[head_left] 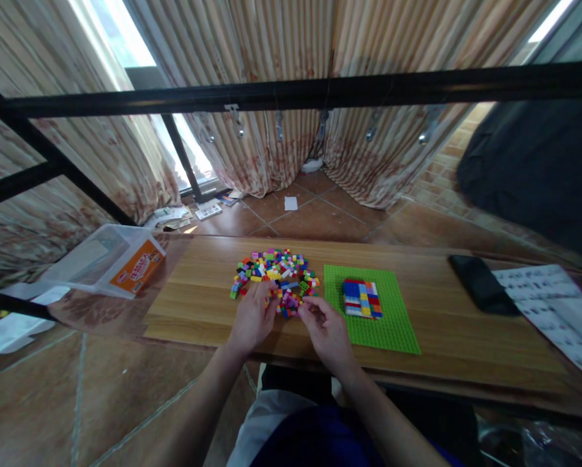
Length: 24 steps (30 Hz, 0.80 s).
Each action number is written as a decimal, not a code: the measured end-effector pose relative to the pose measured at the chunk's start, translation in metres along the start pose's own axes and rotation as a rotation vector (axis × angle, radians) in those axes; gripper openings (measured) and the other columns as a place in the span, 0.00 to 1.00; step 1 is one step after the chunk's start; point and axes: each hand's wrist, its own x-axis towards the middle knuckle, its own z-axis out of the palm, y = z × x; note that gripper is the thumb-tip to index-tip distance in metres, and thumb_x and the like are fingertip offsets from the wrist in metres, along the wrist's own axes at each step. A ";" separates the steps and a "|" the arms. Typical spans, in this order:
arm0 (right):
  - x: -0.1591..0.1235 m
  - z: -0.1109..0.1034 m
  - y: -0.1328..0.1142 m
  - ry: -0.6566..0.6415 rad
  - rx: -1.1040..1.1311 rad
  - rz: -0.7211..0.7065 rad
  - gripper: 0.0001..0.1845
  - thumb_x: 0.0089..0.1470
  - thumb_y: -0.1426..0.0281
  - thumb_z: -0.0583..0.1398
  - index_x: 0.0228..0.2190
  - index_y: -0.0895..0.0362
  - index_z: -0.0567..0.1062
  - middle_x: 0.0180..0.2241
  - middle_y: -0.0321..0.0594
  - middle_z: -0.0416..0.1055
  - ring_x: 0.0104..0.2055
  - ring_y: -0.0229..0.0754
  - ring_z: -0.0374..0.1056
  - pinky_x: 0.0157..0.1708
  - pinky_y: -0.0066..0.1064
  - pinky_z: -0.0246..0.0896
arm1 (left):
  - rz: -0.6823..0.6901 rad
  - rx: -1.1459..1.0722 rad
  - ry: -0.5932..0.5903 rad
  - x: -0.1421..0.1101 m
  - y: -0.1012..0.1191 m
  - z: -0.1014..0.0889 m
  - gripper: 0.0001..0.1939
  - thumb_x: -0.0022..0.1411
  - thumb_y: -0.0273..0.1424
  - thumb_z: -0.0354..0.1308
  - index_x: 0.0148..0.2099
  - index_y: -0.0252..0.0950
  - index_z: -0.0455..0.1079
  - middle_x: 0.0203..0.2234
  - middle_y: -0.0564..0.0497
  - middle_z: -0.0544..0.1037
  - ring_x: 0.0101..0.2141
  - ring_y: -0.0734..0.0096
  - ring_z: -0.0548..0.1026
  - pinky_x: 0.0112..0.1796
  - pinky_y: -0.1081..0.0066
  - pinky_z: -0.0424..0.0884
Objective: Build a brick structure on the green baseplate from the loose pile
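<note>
Apparently both hands are working at the pile of loose bricks (284, 267): the left hand (255, 316) dips its curled fingers into the pile's near side, and the right hand (327, 327) has thumb and forefinger drawn together at its near right edge. Whether either one grips a brick, I cannot tell. The pile lies on the wooden board (198, 285), left of the green baseplate (393, 318), probably so pieces are within short reach. On the baseplate, toward its far left part, sits a block of joined bricks (362, 298), likely put there for a steady footing, with studs around it.
</note>
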 end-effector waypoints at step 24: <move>-0.005 -0.009 -0.014 -0.075 0.207 0.164 0.15 0.51 0.58 0.60 0.29 0.58 0.77 0.20 0.34 0.69 0.21 0.35 0.61 0.22 0.26 0.56 | -0.546 -0.774 -0.176 -0.013 0.060 0.010 0.12 0.56 0.38 0.59 0.30 0.34 0.72 0.22 0.54 0.72 0.24 0.75 0.66 0.27 0.75 0.63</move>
